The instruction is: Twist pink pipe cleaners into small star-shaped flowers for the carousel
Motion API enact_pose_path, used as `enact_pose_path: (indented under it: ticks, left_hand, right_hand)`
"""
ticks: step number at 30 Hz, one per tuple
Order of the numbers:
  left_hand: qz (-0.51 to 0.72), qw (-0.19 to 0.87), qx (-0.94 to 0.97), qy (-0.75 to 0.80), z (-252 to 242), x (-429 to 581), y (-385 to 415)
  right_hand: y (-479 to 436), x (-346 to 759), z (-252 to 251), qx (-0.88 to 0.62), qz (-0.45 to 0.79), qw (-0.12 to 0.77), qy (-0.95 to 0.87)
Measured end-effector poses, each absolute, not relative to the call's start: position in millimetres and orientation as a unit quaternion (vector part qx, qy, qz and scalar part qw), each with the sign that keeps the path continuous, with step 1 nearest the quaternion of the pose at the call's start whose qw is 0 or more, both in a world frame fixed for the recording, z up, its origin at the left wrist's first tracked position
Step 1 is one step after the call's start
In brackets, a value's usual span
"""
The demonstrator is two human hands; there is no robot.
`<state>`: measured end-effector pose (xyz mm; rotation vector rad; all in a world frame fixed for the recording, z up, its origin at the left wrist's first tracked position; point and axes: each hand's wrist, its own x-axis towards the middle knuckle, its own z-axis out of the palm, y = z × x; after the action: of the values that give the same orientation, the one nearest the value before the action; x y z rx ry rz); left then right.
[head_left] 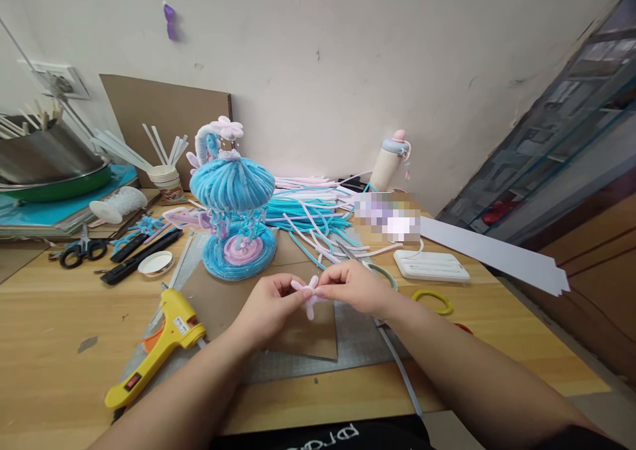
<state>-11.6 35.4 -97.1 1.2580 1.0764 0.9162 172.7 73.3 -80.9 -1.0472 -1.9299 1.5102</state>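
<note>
Both hands meet over the middle of the wooden table [44, 311], pinching a small pale pink pipe-cleaner flower [311, 295]. My left hand [268, 304] grips it from the left with closed fingers. From the right, my right hand [350, 284] pinches a petal. Just behind them stands a blue and pink pipe-cleaner model [233, 205] shaped like a carousel, topped by a pink flower. A brown card sheet [308, 334] lies under the hands.
A yellow glue gun [159, 347] lies at left front. Scissors [79, 250], a black knife [142, 254] and a white lid [155, 263] lie at left. Loose blue and white pipe cleaners [308, 215] pile at the back. A white box [430, 265] and yellow ring [433, 300] sit at right.
</note>
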Motion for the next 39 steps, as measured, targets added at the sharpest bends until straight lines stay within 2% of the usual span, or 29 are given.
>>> enact_pose_path:
  ticks: [4,9,14,18,28,35,39]
  left_hand:
    - [0.400,0.670,0.478,0.404,-95,-12,35]
    - [0.437,0.757,0.339,0.348,-92,-10,34]
    - [0.404,0.800,0.323,0.306,-87,-10,30]
    - [0.398,0.797,0.341,0.300,-86,-9,29]
    - [0.570,0.685,0.302,0.338,-91,-9,39]
    - [0.538,0.733,0.275,0.312,-91,-6,37]
    - [0.547,0.722,0.284,0.316,-89,-5,36]
  right_hand:
    - [82,180,-81,-0.331,0.660,0.200,-0.644]
    - [81,175,-86,-0.295,0.683,0.286,-0.604]
    - [76,168,-87,-0.281,0.662,0.331,-0.611]
    - [74,167,-89,-0.295,0.668,0.336,-0.595]
    - [53,149,-100,-0.346,0.554,0.411,-0.636]
    - [48,146,-107,-0.363,0.525,0.437,-0.634]
    - [48,148,-103,-0.365,0.496,0.439,-0.654]
